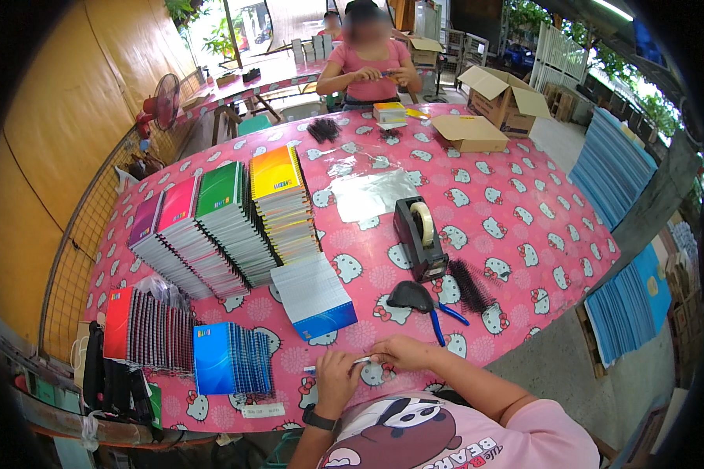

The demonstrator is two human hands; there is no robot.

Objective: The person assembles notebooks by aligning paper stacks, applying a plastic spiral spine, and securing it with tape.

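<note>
My left hand (336, 383) and my right hand (401, 353) are close together at the table's near edge. Between them they pinch a thin white-edged item (360, 360), seen almost edge-on; it looks like a notebook, but most of it is hidden by my fingers. Just beyond lies a stack of loose white page blocks with a blue cover edge (314, 301). Right of that are blue-handled pliers (438, 319), beside a black rounded object (409, 295). A tangle of black spiral binding coils (472, 286) sits farther right, near a black tape dispenser (420, 238).
Tall stacks of yellow (278, 172), green (220, 190), pink (178, 205) and purple (145, 219) notebooks stand left. Red (119, 324) and blue notebooks (214, 358) are nearer. Clear plastic (371, 195) lies mid-table. A co-worker (371, 59) works opposite, near cardboard boxes (504, 102).
</note>
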